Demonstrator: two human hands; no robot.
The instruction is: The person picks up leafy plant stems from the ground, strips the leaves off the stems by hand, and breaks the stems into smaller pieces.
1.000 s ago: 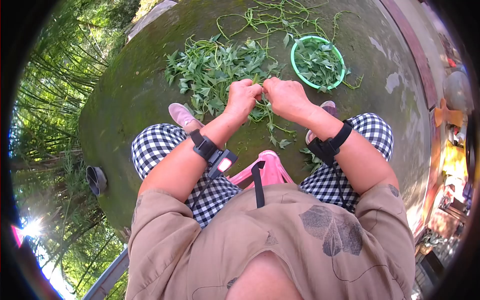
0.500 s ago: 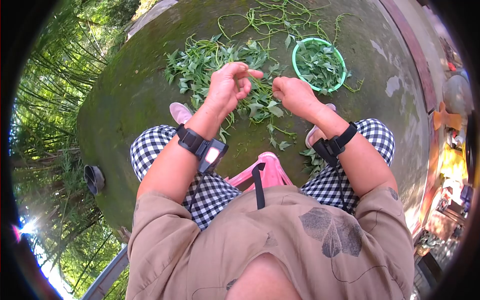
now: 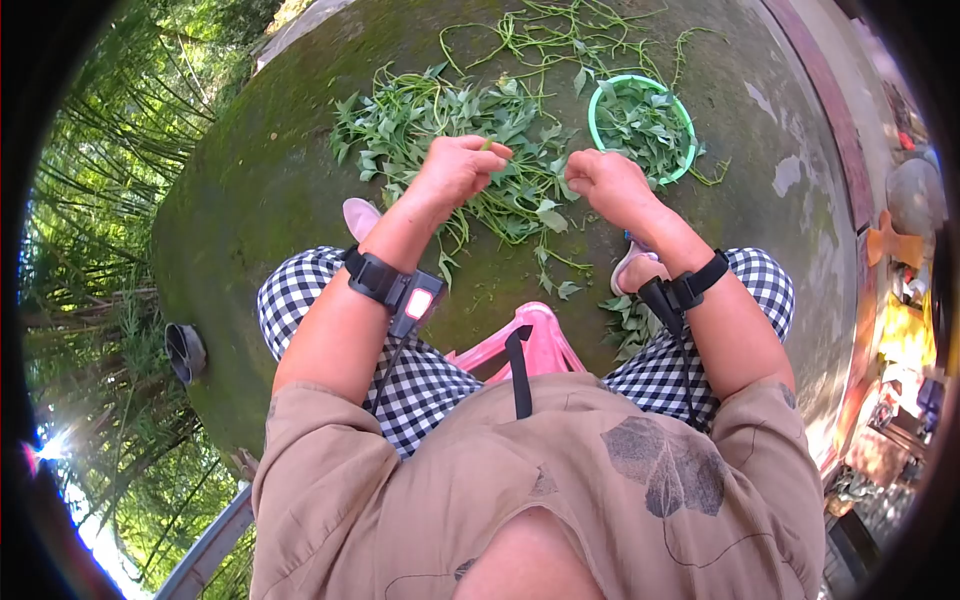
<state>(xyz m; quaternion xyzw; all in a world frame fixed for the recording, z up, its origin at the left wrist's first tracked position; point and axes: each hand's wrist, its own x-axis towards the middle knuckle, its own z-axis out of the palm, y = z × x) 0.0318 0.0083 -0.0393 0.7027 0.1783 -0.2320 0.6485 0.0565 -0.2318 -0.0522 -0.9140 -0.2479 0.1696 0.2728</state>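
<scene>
While the left hand (image 3: pixel 459 170) pinches a stem (image 3: pixel 487 145), the right hand (image 3: pixel 610 184) hangs curled, grip unclear.

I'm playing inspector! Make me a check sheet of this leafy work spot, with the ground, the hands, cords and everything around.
Surface: mossy ground, pale patches on the right.
Job's things: leaf pile on the ground; green-rimmed basket with leaves inside.
Clutter: loose stems beyond the pile; stray leaves near the right foot.
Left hand: pinching a green bit.
Right hand: fingers curled, near the basket; anything held is unclear.
Cables: thin dark cord below the left wristband.
Surroundings: greenery and grey bucket on the left; pink stool between the knees.
</scene>
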